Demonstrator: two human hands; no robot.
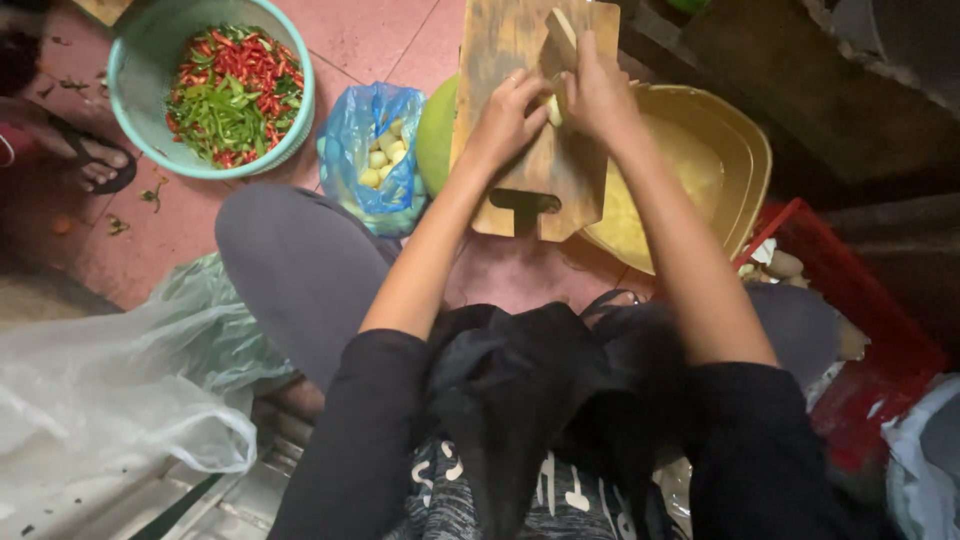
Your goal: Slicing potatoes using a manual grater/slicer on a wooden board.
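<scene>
A wooden cutting board rests across a yellow basin in front of me. My left hand presses down on a small pale piece of food on the board, fingers curled over it. My right hand is closed around a knife whose pale blade points away from me, right beside the left fingers. The piece between the hands is mostly hidden. The basin holds pale yellow sliced material.
A teal bowl of red and green chillies sits far left. A blue plastic bag holds pale peeled cloves. A green round object lies under the board. A red crate stands right, clear plastic bags lower left, another person's sandalled foot at left.
</scene>
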